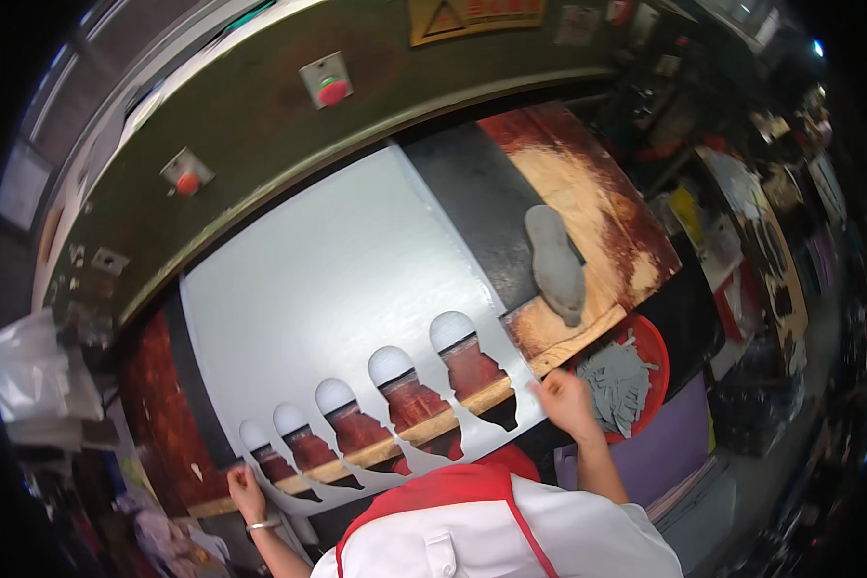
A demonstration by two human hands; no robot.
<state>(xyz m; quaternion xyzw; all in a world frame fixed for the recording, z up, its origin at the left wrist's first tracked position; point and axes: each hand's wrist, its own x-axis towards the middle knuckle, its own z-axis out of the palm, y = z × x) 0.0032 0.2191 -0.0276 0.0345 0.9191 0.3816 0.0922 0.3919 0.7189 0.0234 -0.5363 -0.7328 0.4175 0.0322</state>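
A large pale grey sheet lies across the board. Several sole-shaped holes run along its near edge, and the dark red board shows through them. My left hand is closed on the sheet's near left corner, a bracelet on its wrist. At the near right corner my right hand pinches the sheet's edge. A grey sole-shaped piece, perhaps a stack or a die, rests on the board right of the sheet. Beside my right hand stands a red basin holding many grey strips.
Behind the board rises a green machine beam with red push buttons and a yellow warning sign. The wooden board has worn, bare patches. Purple sheets lie below the basin. Clear plastic bags hang at the left.
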